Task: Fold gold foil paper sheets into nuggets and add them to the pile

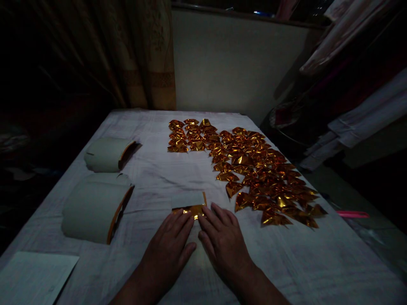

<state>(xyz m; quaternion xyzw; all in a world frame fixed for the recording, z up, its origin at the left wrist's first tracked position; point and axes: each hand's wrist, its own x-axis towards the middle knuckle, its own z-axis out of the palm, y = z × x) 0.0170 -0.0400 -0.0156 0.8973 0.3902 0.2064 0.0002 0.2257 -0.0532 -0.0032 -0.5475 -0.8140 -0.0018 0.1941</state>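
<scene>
**Both hands flat on a gold foil sheet, near edge of table**

The foil sheet (190, 203) lies at mid-table toward the near edge. Its near strip is turned up gold side out, and the pale back shows beyond. The left hand (170, 245) and right hand (222, 243) lie side by side, palms down, fingers spread flat. Neither clasps anything; only the fingertips bear on the gold strip, prob. to hold the crease down.

Folded gold pieces (254, 169) run in rows from the far edge down the right side, close to the right hand and apart from the sheet, so it seems they are kept sorted.

Toward the left edge sit two curled stacks, a near stack (92, 207) and a far stack (106, 153), pale side out w/ gold rims. A flat pale sheet (34, 275) lies at the near-left corner. White cloth (152, 169) covers the table. A curtain (149, 55) hangs beyond the far edge.
</scene>
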